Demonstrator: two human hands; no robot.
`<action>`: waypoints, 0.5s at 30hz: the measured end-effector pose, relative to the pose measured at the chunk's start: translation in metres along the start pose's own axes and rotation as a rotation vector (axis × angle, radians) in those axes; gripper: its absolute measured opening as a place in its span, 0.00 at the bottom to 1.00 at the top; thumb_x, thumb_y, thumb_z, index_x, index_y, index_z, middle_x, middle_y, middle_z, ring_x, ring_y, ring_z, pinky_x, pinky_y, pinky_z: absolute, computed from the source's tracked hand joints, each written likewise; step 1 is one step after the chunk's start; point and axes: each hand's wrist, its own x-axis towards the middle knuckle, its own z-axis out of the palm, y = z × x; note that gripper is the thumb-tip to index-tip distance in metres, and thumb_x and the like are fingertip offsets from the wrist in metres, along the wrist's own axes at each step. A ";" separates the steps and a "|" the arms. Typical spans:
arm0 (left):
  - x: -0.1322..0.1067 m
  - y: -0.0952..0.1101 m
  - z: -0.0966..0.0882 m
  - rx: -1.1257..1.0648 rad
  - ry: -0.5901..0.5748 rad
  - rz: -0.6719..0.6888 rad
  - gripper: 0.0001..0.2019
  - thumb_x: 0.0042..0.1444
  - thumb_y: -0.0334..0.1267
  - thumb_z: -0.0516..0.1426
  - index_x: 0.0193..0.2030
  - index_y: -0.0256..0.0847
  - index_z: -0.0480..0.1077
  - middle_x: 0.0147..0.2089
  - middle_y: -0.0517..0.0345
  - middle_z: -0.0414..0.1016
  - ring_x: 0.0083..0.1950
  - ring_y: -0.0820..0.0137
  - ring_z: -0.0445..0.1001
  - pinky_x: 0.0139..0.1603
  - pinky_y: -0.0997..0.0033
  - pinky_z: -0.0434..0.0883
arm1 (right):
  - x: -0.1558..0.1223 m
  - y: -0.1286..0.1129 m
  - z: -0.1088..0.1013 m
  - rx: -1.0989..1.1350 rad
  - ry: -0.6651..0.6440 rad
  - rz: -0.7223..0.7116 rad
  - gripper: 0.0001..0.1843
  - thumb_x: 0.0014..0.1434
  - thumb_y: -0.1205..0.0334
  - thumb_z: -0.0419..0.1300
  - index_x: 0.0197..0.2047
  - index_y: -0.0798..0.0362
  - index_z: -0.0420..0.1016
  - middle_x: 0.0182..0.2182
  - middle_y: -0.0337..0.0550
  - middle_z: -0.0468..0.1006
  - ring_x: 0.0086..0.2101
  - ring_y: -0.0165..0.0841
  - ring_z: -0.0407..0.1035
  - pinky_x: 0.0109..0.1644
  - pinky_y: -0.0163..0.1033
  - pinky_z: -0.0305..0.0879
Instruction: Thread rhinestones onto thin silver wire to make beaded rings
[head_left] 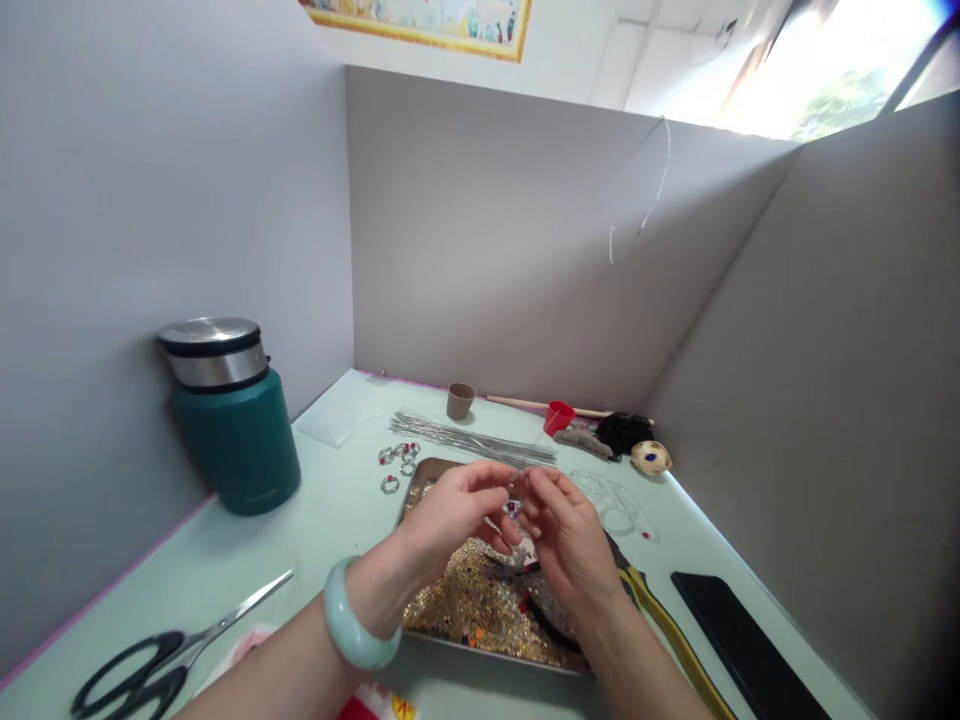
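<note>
Both hands meet above a metal tray [429, 468] filled with small gold-coloured beads [457, 600]. Between the fingertips is a small beaded ring [514, 483], partly covered by the fingers. My left hand [465, 510], with a pale green bangle on its wrist, pinches it from the left. From the right, my right hand [568, 530] pinches it with thumb and forefinger. Pliers [510, 570] lie on the beads, partly hidden under my right hand. Several finished-looking beaded rings [390, 485] with red beads lie left of the tray's far corner.
Scissors [187, 645] and a green flask [236, 430] stand left. Behind the tray are thin wires [472, 438], a brown cup [460, 401] and a red cup [559, 418]. Rightward lie clear cord [615, 510], yellow-handled pliers [675, 640] and a black flat object [742, 640]. Grey partitions [495, 240] enclose the table.
</note>
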 end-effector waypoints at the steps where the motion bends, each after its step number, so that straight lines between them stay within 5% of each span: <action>1: 0.000 0.001 0.001 0.028 0.022 0.010 0.10 0.53 0.34 0.56 0.43 0.35 0.68 0.31 0.56 0.71 0.24 0.74 0.71 0.26 0.72 0.69 | 0.000 0.000 0.000 -0.020 0.003 -0.020 0.07 0.52 0.61 0.64 0.30 0.55 0.72 0.20 0.33 0.66 0.21 0.22 0.54 0.21 0.27 0.51; 5: 0.000 0.001 0.000 0.035 0.053 0.062 0.11 0.54 0.39 0.56 0.42 0.35 0.67 0.36 0.54 0.72 0.20 0.78 0.67 0.21 0.74 0.66 | -0.002 0.002 0.001 -0.109 -0.009 -0.049 0.07 0.52 0.60 0.64 0.31 0.55 0.72 0.20 0.34 0.66 0.21 0.23 0.53 0.22 0.29 0.51; 10: 0.002 -0.001 -0.003 0.026 0.086 0.084 0.09 0.53 0.40 0.58 0.32 0.34 0.67 0.30 0.56 0.71 0.20 0.77 0.68 0.23 0.74 0.66 | -0.008 0.004 0.005 -0.256 -0.020 -0.089 0.08 0.54 0.57 0.62 0.31 0.54 0.73 0.22 0.35 0.68 0.22 0.25 0.54 0.24 0.31 0.52; 15: 0.002 -0.003 -0.003 0.090 0.200 0.113 0.09 0.51 0.40 0.59 0.29 0.34 0.68 0.28 0.56 0.71 0.18 0.79 0.64 0.21 0.74 0.62 | -0.013 0.001 0.008 -0.612 0.023 -0.400 0.06 0.55 0.59 0.61 0.30 0.53 0.74 0.29 0.40 0.72 0.30 0.30 0.63 0.34 0.35 0.60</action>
